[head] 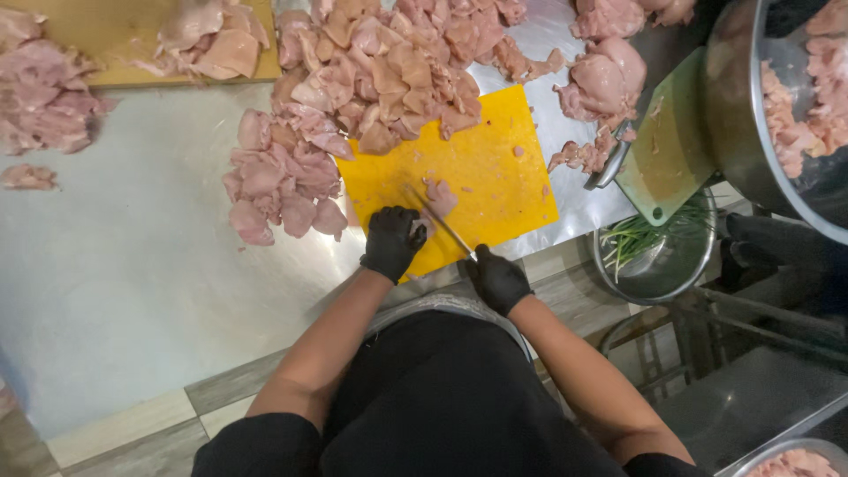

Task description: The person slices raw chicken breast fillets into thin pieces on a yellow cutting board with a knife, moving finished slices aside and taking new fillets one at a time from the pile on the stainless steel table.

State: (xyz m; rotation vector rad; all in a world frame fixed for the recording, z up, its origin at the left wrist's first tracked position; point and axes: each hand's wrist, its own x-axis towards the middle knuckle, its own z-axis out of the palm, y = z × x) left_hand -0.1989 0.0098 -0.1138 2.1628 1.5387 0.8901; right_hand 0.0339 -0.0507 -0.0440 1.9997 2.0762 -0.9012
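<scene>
My left hand (pixel 393 241), in a black glove, rests on the near edge of a yellow cutting board (pixel 495 168) and pinches a small piece of raw chicken (pixel 439 196). In its black glove, my right hand (pixel 497 279) grips the handle of a knife (pixel 442 223). The blade points up and left across the board toward the small piece. A big heap of cut raw chicken pieces (pixel 380 62) covers the far part of the board and spills to its left.
The board lies on a steel table (pixel 132 247). More chicken lies at the left (pixel 44 97), on a wooden board (pixel 115 35) and at the right (pixel 605 79). A large metal pot with meat (pixel 795 106), a green board (pixel 667 150) and a bowl of green stalks (pixel 654 243) stand right.
</scene>
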